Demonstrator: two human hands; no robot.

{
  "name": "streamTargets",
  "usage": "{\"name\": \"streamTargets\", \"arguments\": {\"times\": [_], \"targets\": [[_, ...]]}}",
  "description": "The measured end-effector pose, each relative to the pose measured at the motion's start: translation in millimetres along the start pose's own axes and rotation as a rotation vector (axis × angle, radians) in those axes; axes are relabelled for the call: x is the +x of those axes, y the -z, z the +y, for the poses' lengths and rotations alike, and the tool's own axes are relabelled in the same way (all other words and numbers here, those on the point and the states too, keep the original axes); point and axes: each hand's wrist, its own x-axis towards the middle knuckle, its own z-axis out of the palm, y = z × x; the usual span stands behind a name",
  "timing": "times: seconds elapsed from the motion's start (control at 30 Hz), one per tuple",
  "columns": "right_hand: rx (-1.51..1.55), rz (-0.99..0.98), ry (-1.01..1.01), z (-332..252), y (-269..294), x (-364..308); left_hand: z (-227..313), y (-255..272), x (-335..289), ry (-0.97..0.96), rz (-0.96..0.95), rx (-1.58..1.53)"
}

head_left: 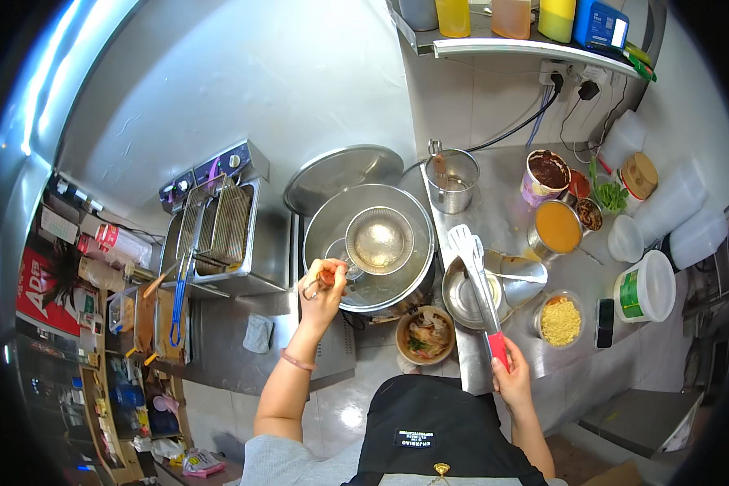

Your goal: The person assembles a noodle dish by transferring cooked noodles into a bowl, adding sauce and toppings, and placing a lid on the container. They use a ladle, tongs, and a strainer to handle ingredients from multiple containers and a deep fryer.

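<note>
Two hands, two tools: the left hand (324, 285) is curled snugly round the handle of a round fine-mesh strainer (379, 240), which sits over the mouth of a big steel stockpot (320, 231), and the right hand (511, 373) is pinching the red end of some tongs (484, 293) that cross above a metal bowl (455, 302). Just near of the stockpot there's a food-filled takeout bowl (400, 338), with a deep fryer (269, 243) off left and a tub of yellow crumbs (561, 322) to the right.
</note>
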Motion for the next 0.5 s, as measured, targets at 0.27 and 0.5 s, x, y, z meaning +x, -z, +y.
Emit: {"name": "streamTargets", "arguments": {"times": [0.27,0.5], "targets": [[-0.058,-0.191,-0.145,3,43,19,4,-7,-73,0.166,0.540,-0.206],[-0.217,-0.342,0.169,-66,73,52,-96,-18,-237,0.873,1.048,-1.125]]}}
